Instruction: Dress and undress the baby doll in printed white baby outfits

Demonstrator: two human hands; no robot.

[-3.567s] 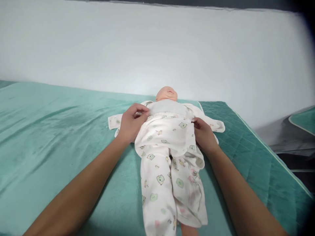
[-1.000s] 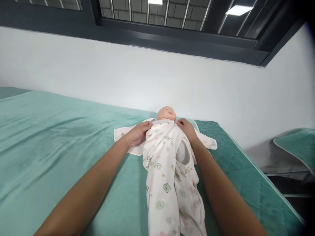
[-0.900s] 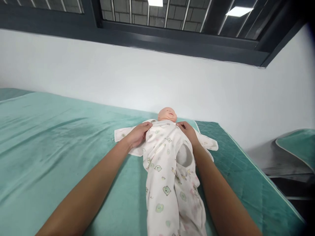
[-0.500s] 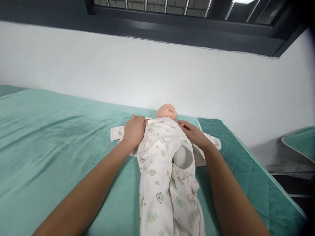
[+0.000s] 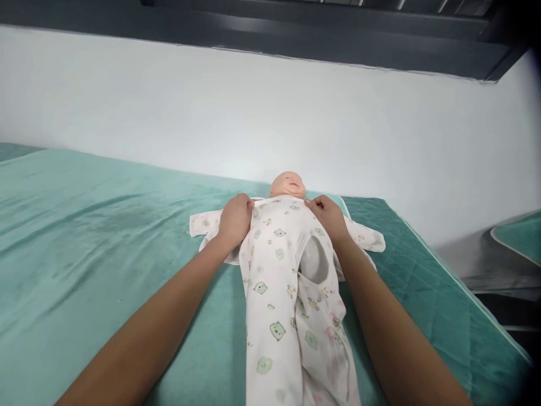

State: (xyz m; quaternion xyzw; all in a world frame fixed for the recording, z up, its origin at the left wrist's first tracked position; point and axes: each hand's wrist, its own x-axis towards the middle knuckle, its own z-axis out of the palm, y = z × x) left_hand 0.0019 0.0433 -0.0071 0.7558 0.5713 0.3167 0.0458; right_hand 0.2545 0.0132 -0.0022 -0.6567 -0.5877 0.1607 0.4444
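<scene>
A baby doll (image 5: 288,184) lies on its back with its head toward the wall. White baby clothes (image 5: 274,270) printed with green bears cover it from the neck down; a round opening near the crotch shows a pale surface inside. Sleeves spread out flat to both sides, and I cannot tell whether they belong to a separate top. My left hand (image 5: 236,219) is closed on the cloth edge at the doll's shoulder on the left, its fingertips partly hidden. At the opposite shoulder, my right hand (image 5: 327,215) pinches the upper edge of the clothes.
A green quilted cover (image 5: 105,225) with wrinkles lies under the doll, its piped edge running down the right side. Behind stands a white wall (image 5: 169,101) below a dark window frame (image 5: 262,34). Another green padded surface (image 5: 519,237) is at the far right.
My right hand has shifted up and inward, its fingers now curled in a pinch at the shoulder edge. My left hand stays at its shoulder. The view has tilted down slightly.
</scene>
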